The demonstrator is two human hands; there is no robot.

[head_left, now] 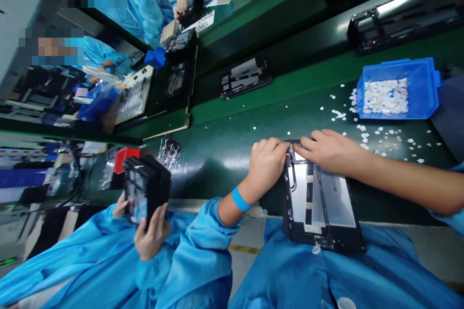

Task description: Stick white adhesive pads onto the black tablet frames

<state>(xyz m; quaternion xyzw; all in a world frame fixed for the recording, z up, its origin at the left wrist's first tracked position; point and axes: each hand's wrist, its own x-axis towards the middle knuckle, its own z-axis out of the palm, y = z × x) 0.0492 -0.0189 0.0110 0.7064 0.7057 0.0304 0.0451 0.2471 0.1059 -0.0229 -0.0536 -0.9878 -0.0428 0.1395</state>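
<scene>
A tablet housing [333, 198] with its silver battery and flat cables exposed leans at the bench edge, its near end against my blue smock. My left hand [267, 166], with a blue band at the wrist, is closed on the upper left corner, fingers curled. Over the top edge beside it, my right hand [322, 150] is closed too, thumb and fingertips pressed against the tablet's upper end. Whatever small part may lie under the fingertips is hidden.
A blue bin [398, 89] holds small white pieces, with more scattered around it. Another open tablet [246, 77] lies further back; stacked tablets [402, 24] stand at right. To my left, a co-worker's hands [152, 234] hold a tablet stack [147, 188] near a red box [126, 158].
</scene>
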